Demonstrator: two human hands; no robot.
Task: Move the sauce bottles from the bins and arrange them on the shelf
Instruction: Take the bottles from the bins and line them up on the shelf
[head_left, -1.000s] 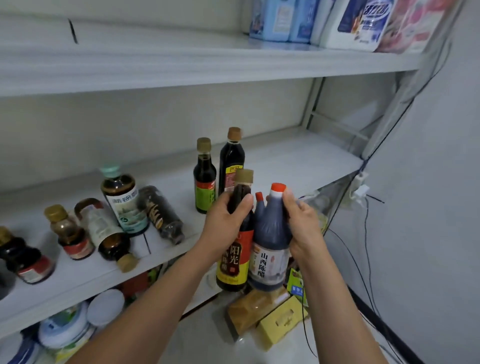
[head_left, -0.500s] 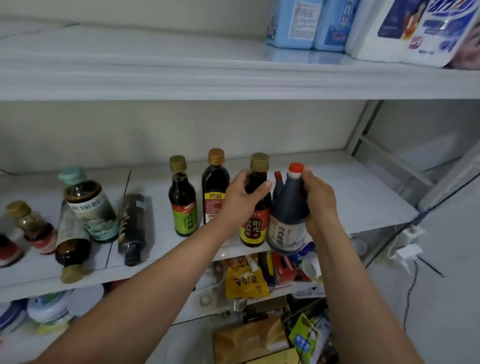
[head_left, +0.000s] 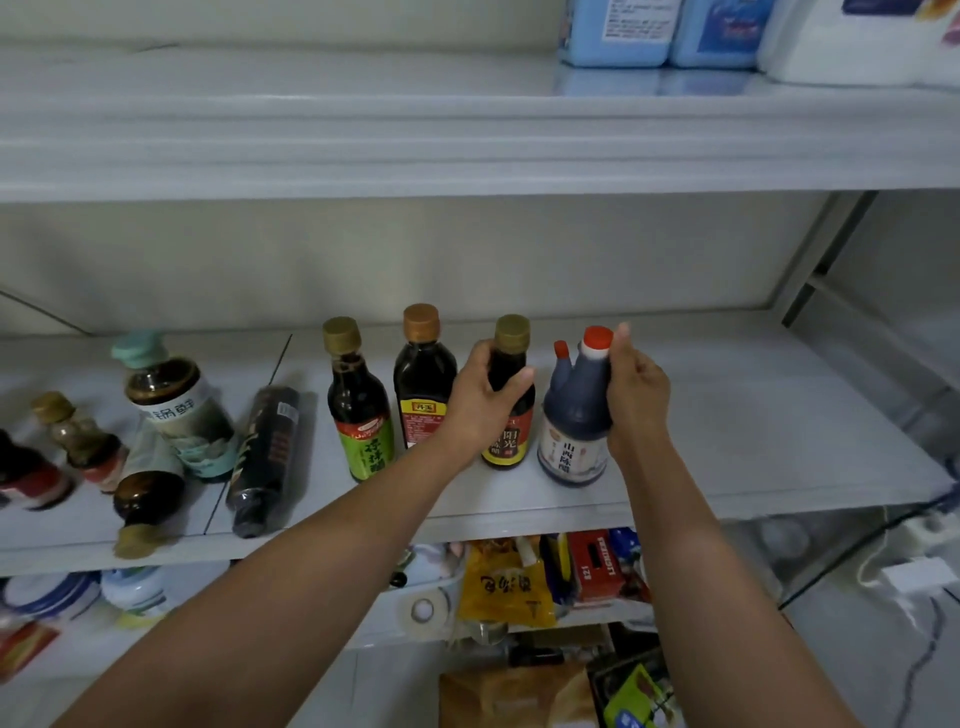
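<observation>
The dark gold-capped bottle (head_left: 508, 400) and the squat red-capped vinegar bottle (head_left: 575, 415) stood upright, apart, on the shelf (head_left: 753, 415), extending the row rightward. The left hand (head_left: 480, 402) wrapped the first's shoulder; the right hand (head_left: 636, 389) clasped the second's neck. Each grip was closed, bases seemingly down.

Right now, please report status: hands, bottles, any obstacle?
Left hand gripping red-yellow label bottle. Right hand gripping red-capped bottle. Both upright on shelf. Shelf space to the right open.
</observation>
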